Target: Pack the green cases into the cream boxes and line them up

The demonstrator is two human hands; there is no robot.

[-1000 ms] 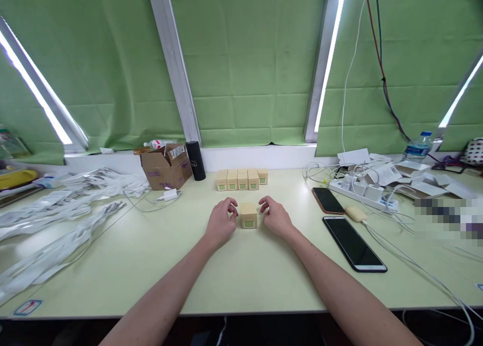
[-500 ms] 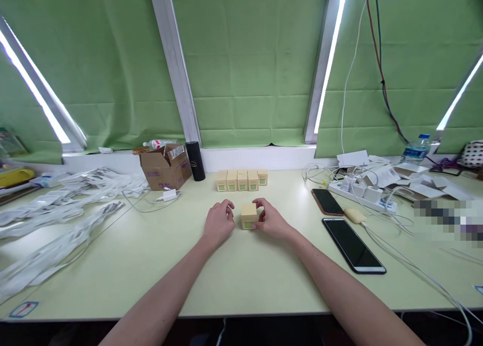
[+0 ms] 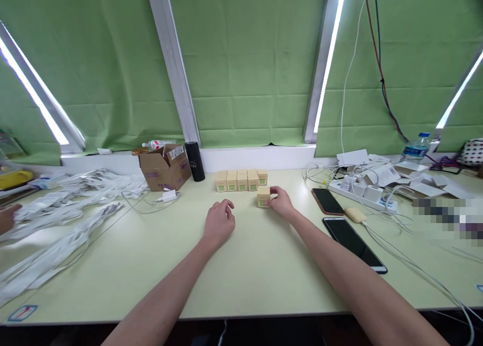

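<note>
My right hand (image 3: pixel 281 202) grips a small tan box (image 3: pixel 263 197) with a green label, its fingers on the right side of the box. The box is just in front of the right end of a row of several matching boxes (image 3: pixel 237 181), near the back of the table. My left hand (image 3: pixel 219 220) rests on the table to the left, fingers loosely curled and apart, with nothing in it.
An open cardboard box (image 3: pixel 166 169) and a black cylinder (image 3: pixel 195 161) stand at the back left. White strips (image 3: pixel 68 200) spread across the left, by another person's hand (image 3: pixel 7 219). Two phones (image 3: pixel 327 201), a power strip (image 3: pixel 364 196) and cables lie right.
My right hand has carried the small box away from me and to the right, towards the row. My left hand has stayed in place. Another person's hand has appeared at the left edge.
</note>
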